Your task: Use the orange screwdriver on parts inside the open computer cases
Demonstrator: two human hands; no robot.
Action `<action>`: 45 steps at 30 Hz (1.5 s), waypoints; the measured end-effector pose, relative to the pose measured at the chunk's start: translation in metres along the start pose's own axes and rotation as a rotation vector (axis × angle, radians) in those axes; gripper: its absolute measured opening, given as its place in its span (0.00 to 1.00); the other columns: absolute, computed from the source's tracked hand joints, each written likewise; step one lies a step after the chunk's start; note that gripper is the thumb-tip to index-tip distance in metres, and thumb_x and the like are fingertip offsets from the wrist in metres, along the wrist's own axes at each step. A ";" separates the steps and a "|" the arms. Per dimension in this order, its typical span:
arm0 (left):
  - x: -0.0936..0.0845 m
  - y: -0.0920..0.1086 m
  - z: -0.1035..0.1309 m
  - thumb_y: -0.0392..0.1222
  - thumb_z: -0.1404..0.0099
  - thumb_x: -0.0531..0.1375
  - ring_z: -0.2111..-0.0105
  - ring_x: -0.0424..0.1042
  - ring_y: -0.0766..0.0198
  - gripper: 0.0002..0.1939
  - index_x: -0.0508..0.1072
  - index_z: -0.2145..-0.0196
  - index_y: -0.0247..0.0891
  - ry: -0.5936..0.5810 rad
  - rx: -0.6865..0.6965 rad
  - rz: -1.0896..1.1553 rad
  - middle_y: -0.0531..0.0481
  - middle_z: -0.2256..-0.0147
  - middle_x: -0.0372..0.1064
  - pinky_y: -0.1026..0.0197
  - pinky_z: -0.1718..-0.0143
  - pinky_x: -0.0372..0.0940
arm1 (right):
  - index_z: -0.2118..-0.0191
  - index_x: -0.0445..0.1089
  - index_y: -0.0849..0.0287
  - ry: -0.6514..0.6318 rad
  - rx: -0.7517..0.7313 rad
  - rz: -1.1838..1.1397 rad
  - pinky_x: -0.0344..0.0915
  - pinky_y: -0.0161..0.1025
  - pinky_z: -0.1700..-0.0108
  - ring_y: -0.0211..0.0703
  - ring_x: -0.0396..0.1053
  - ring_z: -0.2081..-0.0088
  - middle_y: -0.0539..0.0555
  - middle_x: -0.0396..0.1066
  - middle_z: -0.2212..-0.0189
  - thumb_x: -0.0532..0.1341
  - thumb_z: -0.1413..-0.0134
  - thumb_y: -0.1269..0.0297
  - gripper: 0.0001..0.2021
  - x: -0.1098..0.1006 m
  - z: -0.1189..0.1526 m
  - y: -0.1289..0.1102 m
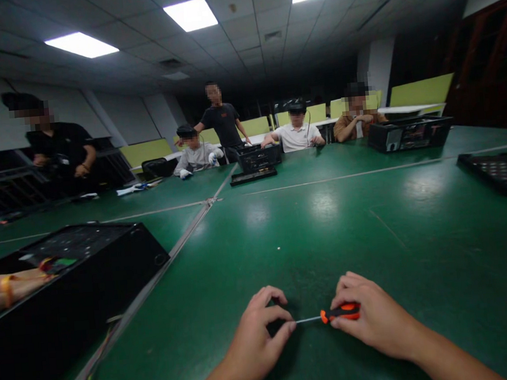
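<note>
An orange-and-black screwdriver is held level at the near side of the green desk; whether it touches the surface I cannot tell. The right hand is clamped on its handle, and the left hand pinches the end of the thin shaft, the two hands apart. To the left lies a black computer case, a co-worker's forearm reaching over it, with a loose cable beside it. Farther right is a black panel. Across the desk, two more cases sit near seated people
</note>
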State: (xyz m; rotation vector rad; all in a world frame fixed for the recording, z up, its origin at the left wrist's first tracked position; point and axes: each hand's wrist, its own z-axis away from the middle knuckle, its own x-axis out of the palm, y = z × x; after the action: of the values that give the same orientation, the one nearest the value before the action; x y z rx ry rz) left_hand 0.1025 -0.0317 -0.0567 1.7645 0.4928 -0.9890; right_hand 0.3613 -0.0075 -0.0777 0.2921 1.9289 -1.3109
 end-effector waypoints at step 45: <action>0.005 -0.005 0.001 0.36 0.40 0.66 0.49 0.68 0.53 0.06 0.82 0.67 0.47 -0.064 0.037 -0.135 0.46 0.54 0.69 0.46 0.42 0.61 | 0.69 0.76 0.55 -0.018 -0.039 0.067 0.59 0.42 0.55 0.46 0.67 0.59 0.52 0.72 0.66 0.67 0.51 0.67 0.02 0.000 0.005 -0.011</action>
State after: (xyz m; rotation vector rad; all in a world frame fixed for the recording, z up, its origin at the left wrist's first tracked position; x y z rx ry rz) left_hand 0.1012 -0.0316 -0.0637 1.7448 0.5616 -1.1516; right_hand 0.3574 -0.0164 -0.0710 0.3216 1.9110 -1.2272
